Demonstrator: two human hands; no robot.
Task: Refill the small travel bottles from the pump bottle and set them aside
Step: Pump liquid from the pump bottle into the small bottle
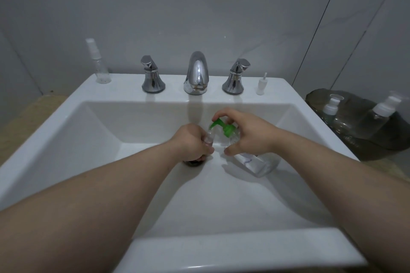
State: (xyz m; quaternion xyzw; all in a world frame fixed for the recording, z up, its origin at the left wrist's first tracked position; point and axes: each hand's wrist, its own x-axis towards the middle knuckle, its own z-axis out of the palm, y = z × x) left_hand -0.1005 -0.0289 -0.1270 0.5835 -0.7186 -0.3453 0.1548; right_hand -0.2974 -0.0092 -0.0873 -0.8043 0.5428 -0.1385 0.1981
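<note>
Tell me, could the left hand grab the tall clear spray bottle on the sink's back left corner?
Probably not yet: the left hand grips a small clear travel bottle, though nothing blocks the spray bottle.

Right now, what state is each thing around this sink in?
Left hand: grips the small clear travel bottle, mouth at the nozzle.
Right hand: holds the clear pump bottle with green pump head, tilted over the white sink basin.
Chrome faucet: no water running.
Tall clear spray bottle, left rim: upright, capped.
Small white pump insert, right rim: standing loose, off any bottle.
Two clear white-capped bottles in the dark glass tray: capped.
</note>
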